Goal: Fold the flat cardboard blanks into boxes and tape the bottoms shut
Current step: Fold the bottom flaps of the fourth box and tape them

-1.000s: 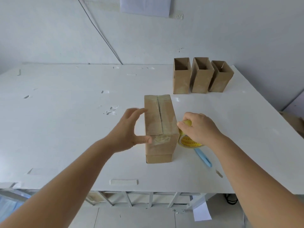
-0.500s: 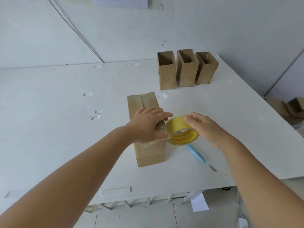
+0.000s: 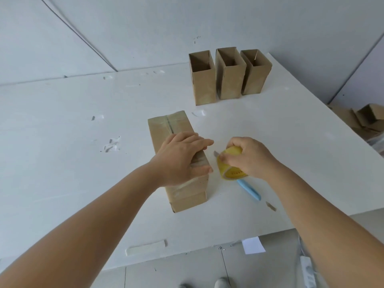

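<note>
Head view: cardboard box [image 3: 178, 161] lies upside down near the middle of the white table [image 3: 62, 163], taped bottom seam facing up, clear tape running along the seam and over the near end. Left hand [image 3: 182, 156] lies palm-down on the top of the box, fingers straight and reaching over the right edge, thumb against the near right corner; pressing, not gripping. Half a second ago it was already flat on the box; a second ago it was off to the left side, thumb only on the tape. Right hand [image 3: 247, 156] grips the yellow tape roll [image 3: 230, 165], fingers curled over its top, roll tilted and just right of the box, at or just above the table, can't tell which. The roll was held higher and against the left fingertips half a second ago; now there is a small gap between the two hands. Blue utility knife [image 3: 249, 189] lies on the table under and behind the roll, same spot as before. Three finished boxes [image 3: 226, 80] stand upright, open tops up, in a touching row at the far right of the table, unchanged. More cardboard [image 3: 363, 119] sits off the right table edge. A strip of tape [image 3: 145, 247] is stuck at the near table edge.
</note>
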Demonstrator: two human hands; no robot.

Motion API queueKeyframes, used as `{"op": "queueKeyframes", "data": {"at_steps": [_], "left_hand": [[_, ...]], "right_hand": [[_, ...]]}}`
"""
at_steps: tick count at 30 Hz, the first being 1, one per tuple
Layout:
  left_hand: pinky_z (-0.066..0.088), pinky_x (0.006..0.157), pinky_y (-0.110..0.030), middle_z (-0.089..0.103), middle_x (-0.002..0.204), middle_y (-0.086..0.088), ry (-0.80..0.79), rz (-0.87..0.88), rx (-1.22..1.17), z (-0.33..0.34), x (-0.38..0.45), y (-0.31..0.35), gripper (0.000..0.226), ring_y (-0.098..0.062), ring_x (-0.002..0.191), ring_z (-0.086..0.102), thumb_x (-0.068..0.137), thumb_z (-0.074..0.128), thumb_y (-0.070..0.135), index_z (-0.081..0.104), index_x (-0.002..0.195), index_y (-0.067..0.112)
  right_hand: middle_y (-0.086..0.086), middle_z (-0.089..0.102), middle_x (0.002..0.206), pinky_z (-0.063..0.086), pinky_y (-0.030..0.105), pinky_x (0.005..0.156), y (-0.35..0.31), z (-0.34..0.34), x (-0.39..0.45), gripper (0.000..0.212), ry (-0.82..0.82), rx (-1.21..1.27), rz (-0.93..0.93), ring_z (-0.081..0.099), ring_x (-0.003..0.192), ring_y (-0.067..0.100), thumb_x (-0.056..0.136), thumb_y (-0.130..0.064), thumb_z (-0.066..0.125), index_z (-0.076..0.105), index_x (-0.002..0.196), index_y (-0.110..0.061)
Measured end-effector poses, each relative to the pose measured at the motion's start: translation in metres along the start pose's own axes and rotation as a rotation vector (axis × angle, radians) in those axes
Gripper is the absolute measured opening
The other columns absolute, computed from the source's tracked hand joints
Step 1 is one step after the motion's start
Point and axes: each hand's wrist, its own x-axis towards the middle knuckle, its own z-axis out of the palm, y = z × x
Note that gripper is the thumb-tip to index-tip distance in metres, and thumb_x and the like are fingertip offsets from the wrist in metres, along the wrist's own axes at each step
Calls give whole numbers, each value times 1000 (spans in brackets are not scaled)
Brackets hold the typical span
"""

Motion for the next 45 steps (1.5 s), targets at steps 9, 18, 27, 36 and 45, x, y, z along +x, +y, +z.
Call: {"op": "queueKeyframes", "data": {"at_steps": [9, 18, 27, 36, 45], "left_hand": [[9, 107, -27, 46, 130, 20, -107, 0, 14, -4, 6, -1, 69, -7, 135, 18, 82, 52, 62, 32, 144, 39], [15, 106, -30, 48, 115, 21, -221, -17, 18, -15, 15, 5, 87, -11, 131, 24, 67, 24, 82, 38, 141, 37], [43, 87, -30, 58, 108, 10, -552, -72, -20, -17, 91, 33, 48, -13, 103, 54, 87, 60, 44, 48, 132, 33], [41, 88, -24, 74, 77, 12, -632, -131, -274, -8, 102, 26, 3, 1, 79, 67, 80, 70, 34, 69, 83, 36], [39, 69, -19, 71, 68, 10, -490, -163, -389, -10, 97, 20, 1, 6, 64, 60, 79, 74, 37, 73, 79, 36]], "right_hand": [[-4, 53, 76, 37, 21, 63, 6, -16, -8, 28, 2, 41, -80, 49, 68, 6, 93, -42, 47, 56, 80, -19], [-10, 48, 77, 30, 32, 75, 5, -12, -4, 17, 199, -291, -194, 45, 81, 18, 90, -46, 52, 55, 88, -29], [-8, 50, 77, 31, 33, 74, -1, -18, -7, 17, 216, -273, -254, 47, 77, 20, 97, -31, 39, 50, 89, -19], [-5, 48, 76, 33, 32, 73, -6, -28, -15, 10, 230, -240, -294, 46, 73, 19, 96, -29, 40, 42, 94, -19], [-1, 28, 152, 24, 35, 110, 12, -22, -33, 95, 344, -92, -189, 25, 138, 19, 77, -60, 62, 13, 149, -23]]}}
